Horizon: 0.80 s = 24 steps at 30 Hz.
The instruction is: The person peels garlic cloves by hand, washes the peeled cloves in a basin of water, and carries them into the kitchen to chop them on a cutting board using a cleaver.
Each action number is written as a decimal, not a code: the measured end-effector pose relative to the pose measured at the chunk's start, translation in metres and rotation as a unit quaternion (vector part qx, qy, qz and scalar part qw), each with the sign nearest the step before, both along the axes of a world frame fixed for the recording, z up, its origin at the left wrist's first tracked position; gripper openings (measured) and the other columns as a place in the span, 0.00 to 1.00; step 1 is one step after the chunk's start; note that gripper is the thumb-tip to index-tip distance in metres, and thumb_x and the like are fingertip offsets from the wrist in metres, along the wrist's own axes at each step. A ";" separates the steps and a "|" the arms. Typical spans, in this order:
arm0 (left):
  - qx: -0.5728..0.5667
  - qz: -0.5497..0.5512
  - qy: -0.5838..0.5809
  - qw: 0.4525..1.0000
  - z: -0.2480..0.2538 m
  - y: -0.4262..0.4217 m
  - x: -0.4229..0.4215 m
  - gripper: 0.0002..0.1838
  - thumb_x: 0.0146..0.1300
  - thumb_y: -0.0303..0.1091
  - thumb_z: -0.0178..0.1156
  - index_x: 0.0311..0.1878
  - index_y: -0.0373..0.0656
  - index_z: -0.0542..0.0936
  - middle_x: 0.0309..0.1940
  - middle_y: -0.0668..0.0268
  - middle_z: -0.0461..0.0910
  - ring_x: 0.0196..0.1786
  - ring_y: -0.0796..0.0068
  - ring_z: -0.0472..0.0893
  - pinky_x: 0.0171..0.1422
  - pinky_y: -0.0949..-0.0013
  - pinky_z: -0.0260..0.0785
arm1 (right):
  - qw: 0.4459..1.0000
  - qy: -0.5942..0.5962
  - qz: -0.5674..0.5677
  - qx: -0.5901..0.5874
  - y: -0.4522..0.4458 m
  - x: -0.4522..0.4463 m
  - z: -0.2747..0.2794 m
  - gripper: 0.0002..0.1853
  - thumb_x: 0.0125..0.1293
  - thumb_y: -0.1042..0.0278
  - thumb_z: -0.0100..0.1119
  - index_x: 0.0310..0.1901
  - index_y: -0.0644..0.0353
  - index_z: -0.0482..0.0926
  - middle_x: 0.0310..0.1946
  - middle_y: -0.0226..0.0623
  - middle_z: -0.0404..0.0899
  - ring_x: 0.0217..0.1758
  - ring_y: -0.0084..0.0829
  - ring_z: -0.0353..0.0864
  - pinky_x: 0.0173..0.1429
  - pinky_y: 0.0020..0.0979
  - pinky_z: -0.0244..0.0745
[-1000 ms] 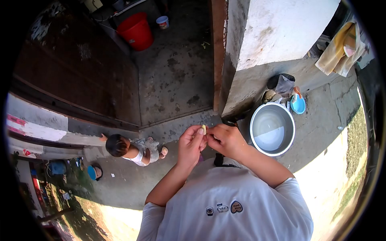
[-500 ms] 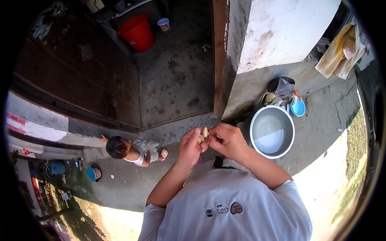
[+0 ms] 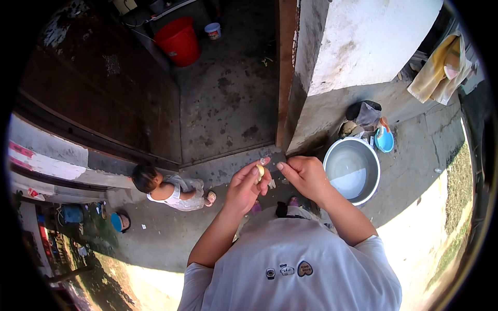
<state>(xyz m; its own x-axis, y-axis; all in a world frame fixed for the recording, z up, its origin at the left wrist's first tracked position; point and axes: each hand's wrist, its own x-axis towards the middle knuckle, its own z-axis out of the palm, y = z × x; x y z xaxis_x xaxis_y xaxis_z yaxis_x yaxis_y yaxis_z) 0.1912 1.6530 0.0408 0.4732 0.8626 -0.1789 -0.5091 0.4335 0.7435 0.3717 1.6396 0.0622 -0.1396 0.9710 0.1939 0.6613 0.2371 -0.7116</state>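
The left hand is pinching a pale, garlic-like clove, risking a drop onto the concrete floor if its grip loosens. The right hand is hovering curled nearby; whether empty, I can't tell.

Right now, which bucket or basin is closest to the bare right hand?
The big round silver metal basin; the others, like the red plastic bucket and small round blue basin, sit farther.
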 end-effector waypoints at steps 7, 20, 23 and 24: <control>-0.135 -0.042 -0.111 0.984 -0.004 0.004 -0.003 0.20 0.57 0.32 0.42 0.51 0.33 0.70 0.27 0.62 0.71 0.25 0.75 0.69 0.26 0.74 0.63 | 0.841 0.481 -0.007 -0.247 -0.002 -0.011 0.001 0.10 0.60 0.67 0.55 0.38 0.64 0.71 0.14 0.27 0.61 0.19 0.16 0.59 0.23 0.22 0.56; -0.096 -0.053 0.107 0.988 -0.018 -0.003 0.003 0.09 0.60 0.27 0.46 0.39 0.36 0.74 0.23 0.67 0.69 0.22 0.77 0.68 0.25 0.76 0.60 | 0.695 0.627 -0.038 -0.350 0.003 0.024 -0.033 0.32 0.64 0.38 0.32 0.56 0.59 0.62 0.18 0.28 0.63 0.16 0.19 0.57 0.21 0.21 0.53; -0.072 -0.073 0.094 0.990 -0.018 -0.001 0.012 0.09 0.60 0.29 0.50 0.41 0.36 0.74 0.23 0.69 0.69 0.24 0.78 0.69 0.26 0.77 0.61 | 0.702 0.613 0.006 -0.361 -0.004 0.013 -0.028 0.37 0.62 0.32 0.26 0.62 0.55 0.54 0.18 0.29 0.63 0.17 0.21 0.57 0.21 0.21 0.51; 0.070 -0.051 0.208 0.974 -0.016 -0.002 0.022 0.09 0.58 0.29 0.53 0.41 0.36 0.74 0.21 0.72 0.69 0.22 0.80 0.68 0.25 0.78 0.61 | 0.708 0.605 0.032 -0.363 -0.006 0.010 -0.030 0.40 0.61 0.31 0.26 0.65 0.55 0.47 0.20 0.30 0.65 0.17 0.20 0.58 0.22 0.20 0.51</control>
<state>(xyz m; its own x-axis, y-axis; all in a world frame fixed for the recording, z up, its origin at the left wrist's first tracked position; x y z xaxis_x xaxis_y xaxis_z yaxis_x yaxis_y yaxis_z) 0.2128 1.6513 0.0246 0.4694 0.8449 -0.2568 -0.1114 0.3451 0.9319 0.3821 1.6338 0.0327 -0.3467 0.8749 -0.3382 -0.5326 -0.4805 -0.6968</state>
